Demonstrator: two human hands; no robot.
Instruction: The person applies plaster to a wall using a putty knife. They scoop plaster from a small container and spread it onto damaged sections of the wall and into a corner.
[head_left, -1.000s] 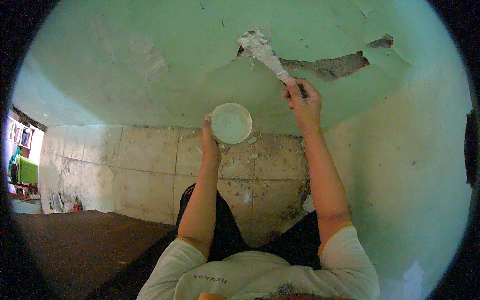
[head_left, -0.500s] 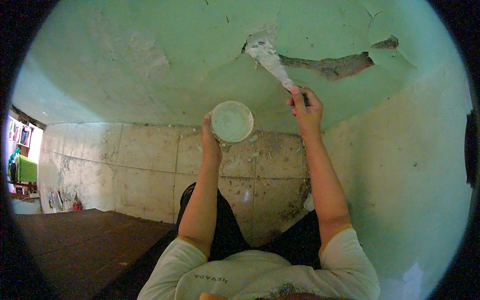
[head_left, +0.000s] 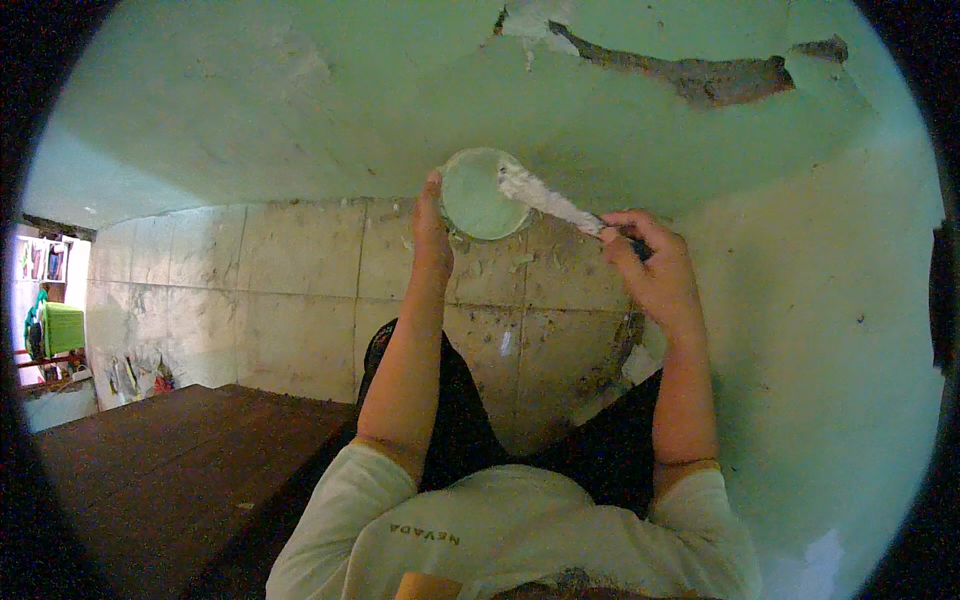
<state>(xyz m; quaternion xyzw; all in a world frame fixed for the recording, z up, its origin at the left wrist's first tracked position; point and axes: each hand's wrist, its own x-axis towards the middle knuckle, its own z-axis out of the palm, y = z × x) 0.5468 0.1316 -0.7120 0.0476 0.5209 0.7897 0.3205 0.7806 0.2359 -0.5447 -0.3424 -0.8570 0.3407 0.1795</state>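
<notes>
My left hand (head_left: 431,225) grips a round, pale bowl (head_left: 475,198) by its left side, holding it up in front of the wall. In my right hand (head_left: 655,265) is a putty knife (head_left: 555,203), my fingers closed round its dark handle. White paste coats the blade, and its tip reaches over the bowl's right rim. Whether the tip touches the inside, I cannot tell. Above, the green wall (head_left: 400,120) has a long broken hole (head_left: 700,78) with rough grey edges. Fresh white paste (head_left: 530,25) covers the hole's left end.
Paint flakes (head_left: 520,262) lie scattered on the tiled floor (head_left: 300,250) below the bowl. A dark brown wooden surface (head_left: 190,460) fills the lower left. Another wall (head_left: 810,300) closes off the right side. Far left, a green basket (head_left: 62,328) stands near shelves.
The putty knife has come away from the wall, down to the bowl's rim. My left hand and the bowl have shifted slightly up and right in view. The whole view has tilted downward.
</notes>
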